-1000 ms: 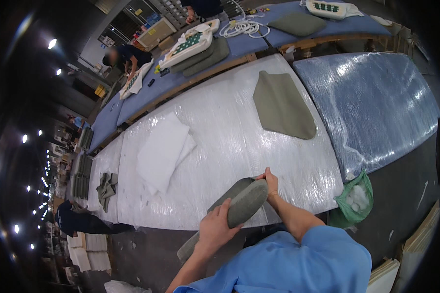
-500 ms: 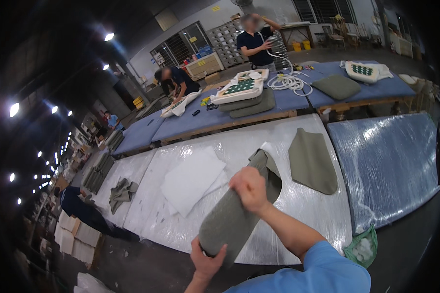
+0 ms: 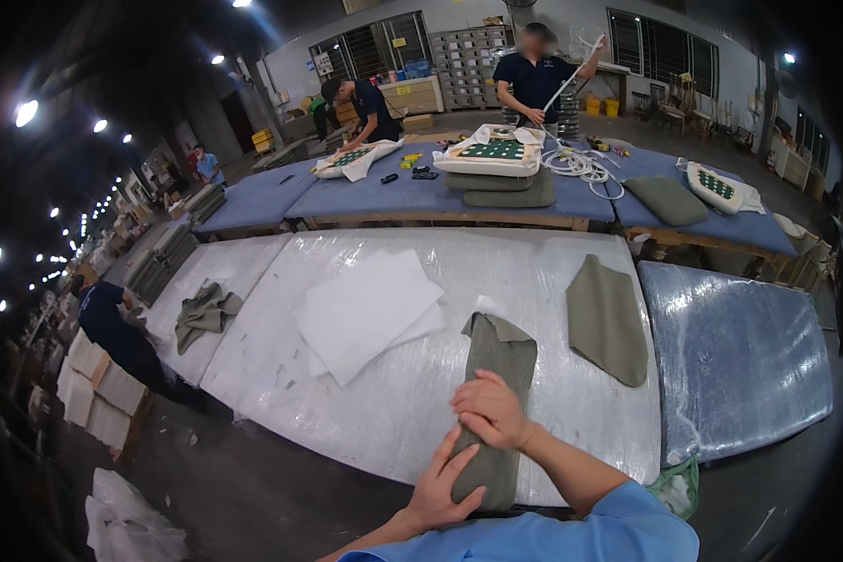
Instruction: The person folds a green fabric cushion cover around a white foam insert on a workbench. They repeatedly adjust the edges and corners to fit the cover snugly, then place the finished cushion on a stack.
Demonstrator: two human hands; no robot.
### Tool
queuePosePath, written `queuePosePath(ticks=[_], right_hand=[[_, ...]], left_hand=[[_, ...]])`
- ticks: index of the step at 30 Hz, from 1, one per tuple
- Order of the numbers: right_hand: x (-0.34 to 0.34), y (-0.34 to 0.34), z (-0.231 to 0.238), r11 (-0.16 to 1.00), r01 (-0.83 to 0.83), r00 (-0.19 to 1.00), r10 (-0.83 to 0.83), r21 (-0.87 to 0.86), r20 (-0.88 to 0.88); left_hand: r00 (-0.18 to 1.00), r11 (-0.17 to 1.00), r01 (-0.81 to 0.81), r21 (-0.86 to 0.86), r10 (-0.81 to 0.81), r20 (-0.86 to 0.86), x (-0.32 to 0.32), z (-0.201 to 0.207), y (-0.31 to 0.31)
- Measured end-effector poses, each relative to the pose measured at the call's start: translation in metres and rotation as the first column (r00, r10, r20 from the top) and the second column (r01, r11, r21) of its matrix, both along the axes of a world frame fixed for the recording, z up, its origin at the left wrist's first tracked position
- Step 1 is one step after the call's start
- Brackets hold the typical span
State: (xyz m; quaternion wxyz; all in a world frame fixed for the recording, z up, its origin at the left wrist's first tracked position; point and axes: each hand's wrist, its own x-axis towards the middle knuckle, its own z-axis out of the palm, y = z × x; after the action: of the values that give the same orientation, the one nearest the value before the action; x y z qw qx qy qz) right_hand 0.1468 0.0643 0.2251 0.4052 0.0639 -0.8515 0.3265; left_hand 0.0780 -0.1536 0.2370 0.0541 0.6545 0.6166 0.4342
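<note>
A grey-green fabric cushion cover, long and filled out at its near part, lies on the plastic-wrapped table in front of me. Its far end is an open, folded-back flap, with a bit of white stuffing just beyond. My left hand grips the near end, thumb and fingers spread around its left side. On top of the cover's middle lies my right hand, fingers stretched out and pointing left, pressing the fabric. Both hands nearly touch each other. The cover's underside is hidden.
White padding sheets lie left of the cover, a flat grey-green piece right of it. A crumpled cloth is farther left. Behind, co-workers stand at blue tables with cushions and white cord. A wrapped blue panel adjoins at right.
The cover has come down from a raised, tilted hold to the tabletop. My right hand has gone from a fist at its opening to lying flat on it. The view has turned.
</note>
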Motion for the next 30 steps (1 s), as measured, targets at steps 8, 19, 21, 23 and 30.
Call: queuePosePath(ticks=[8, 19, 21, 23, 30], right_hand=[[-0.033, 0.102, 0.015, 0.955, 0.265, 0.947, -0.284, 0.137, 0.150], [-0.035, 0.153, 0.020, 0.881, 0.428, 0.865, -0.335, -0.200, 0.373], [-0.027, 0.169, 0.021, 0.839, 0.452, 0.828, -0.268, -0.303, 0.492], [-0.021, 0.180, 0.021, 0.803, 0.446, 0.816, -0.184, -0.396, 0.548], [-0.001, 0.196, 0.002, 0.600, 0.286, 0.947, -0.057, -0.747, 0.318]], left_hand=[[0.946, 0.950, 0.311, -0.024, -0.306, 0.106, -0.022, 0.007, 0.020], [0.812, 0.830, 0.552, 0.076, -0.557, 0.173, -0.023, -0.019, 0.057], [0.771, 0.790, 0.602, 0.120, -0.613, 0.172, -0.016, -0.019, 0.067], [0.760, 0.792, 0.603, 0.095, -0.606, 0.235, -0.015, -0.022, 0.082], [0.930, 0.945, 0.326, 0.014, -0.323, 0.176, -0.034, -0.017, 0.211]])
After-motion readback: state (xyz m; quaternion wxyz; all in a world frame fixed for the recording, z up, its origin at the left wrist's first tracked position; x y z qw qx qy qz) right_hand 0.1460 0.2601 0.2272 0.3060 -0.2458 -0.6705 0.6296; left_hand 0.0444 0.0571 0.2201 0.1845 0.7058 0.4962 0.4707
